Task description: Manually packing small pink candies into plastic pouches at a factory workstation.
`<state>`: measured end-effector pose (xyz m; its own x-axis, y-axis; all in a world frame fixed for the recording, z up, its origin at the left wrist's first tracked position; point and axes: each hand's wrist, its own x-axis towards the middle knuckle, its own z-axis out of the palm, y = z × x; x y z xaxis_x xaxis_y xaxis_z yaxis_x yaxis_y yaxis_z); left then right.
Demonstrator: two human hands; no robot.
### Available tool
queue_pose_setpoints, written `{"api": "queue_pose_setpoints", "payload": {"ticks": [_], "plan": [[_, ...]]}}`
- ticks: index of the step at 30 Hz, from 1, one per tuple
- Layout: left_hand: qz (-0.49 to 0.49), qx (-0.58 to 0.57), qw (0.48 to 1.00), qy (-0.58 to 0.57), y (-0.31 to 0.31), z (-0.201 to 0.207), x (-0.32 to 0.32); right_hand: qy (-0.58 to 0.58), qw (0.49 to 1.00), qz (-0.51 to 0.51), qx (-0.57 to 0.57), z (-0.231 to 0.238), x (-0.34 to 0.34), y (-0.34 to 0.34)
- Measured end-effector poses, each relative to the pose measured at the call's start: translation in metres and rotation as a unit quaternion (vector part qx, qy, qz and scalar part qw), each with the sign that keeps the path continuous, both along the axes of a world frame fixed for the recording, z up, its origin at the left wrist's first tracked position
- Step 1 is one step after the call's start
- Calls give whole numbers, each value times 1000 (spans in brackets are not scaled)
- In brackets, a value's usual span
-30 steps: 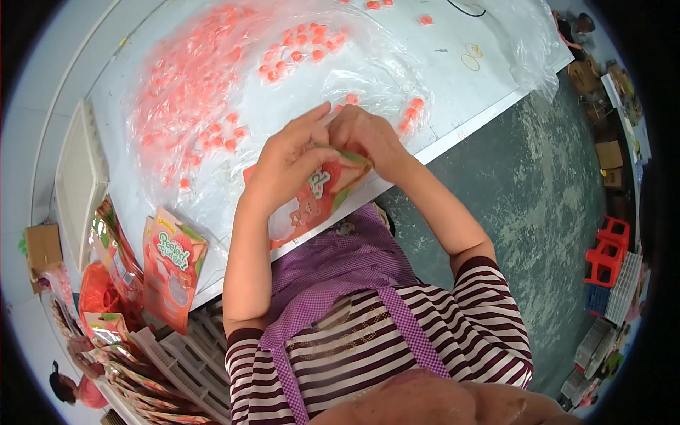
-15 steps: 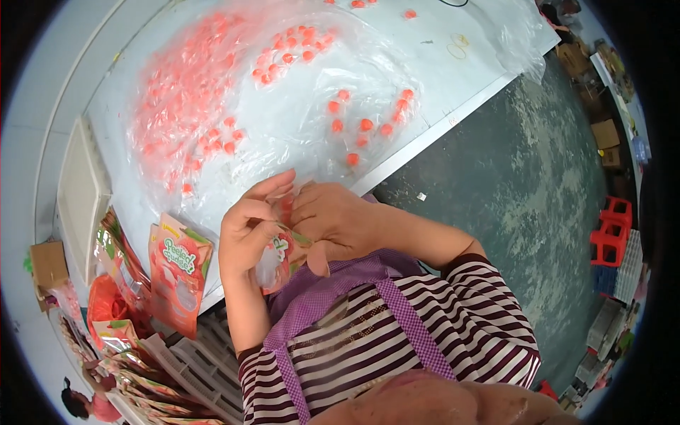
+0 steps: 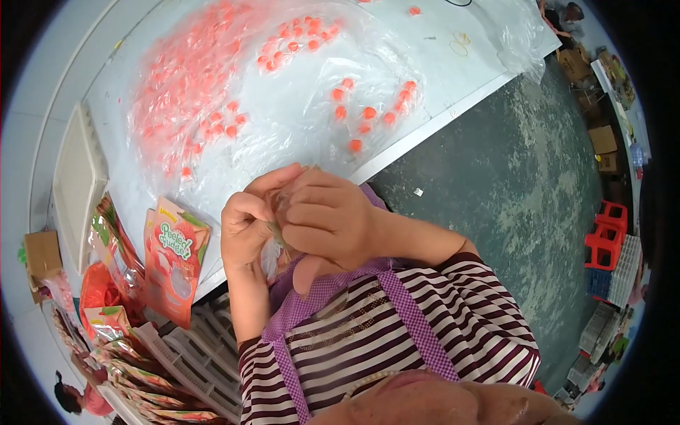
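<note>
My left hand (image 3: 248, 216) and my right hand (image 3: 329, 219) meet at the front edge of the table, both closed. Between them they grip a printed plastic pouch (image 3: 270, 256). Mostly my fingers hide it; a clear part shows below the left thumb. Whether a sweet sits inside it, I cannot tell. Left of my hands, flat pink pouches (image 3: 173, 265) with fruit pictures stand at the table edge. Beyond my hands, small wrapped red-orange sweets (image 3: 355, 145) lie on a clear plastic sheet (image 3: 290, 134).
A large heap of wrapped sweets (image 3: 191, 78) covers the far left of the white table (image 3: 453, 64). At left are a white tray (image 3: 79, 180), a red bag (image 3: 99, 287) and stacked pouches (image 3: 142, 379). Red stools (image 3: 605, 234) stand on the green floor at right.
My right hand has closed further over the pouch, turning its printed front out of sight. Both hands stay close together at about the same place.
</note>
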<state>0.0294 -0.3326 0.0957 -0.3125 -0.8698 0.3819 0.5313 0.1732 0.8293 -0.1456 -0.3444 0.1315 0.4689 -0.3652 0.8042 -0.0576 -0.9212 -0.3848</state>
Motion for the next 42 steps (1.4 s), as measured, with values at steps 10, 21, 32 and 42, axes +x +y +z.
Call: {"api": "queue_pose_setpoints", "payload": {"ticks": [10, 21, 32, 42], "plan": [[50, 23, 996, 65, 13, 5, -2, 34, 995, -53, -82, 19, -5, 5], [113, -12, 993, 41, 10, 20, -4, -38, 981, 167, 92, 18, -21, -11], [140, -49, 988, -32, 7, 18, 5, 358, 821, -417, 152, -78, -116, -104], [104, -45, 992, -63, 3, 16, 6, 368, 829, -394, 151, -70, -63, -60]]}}
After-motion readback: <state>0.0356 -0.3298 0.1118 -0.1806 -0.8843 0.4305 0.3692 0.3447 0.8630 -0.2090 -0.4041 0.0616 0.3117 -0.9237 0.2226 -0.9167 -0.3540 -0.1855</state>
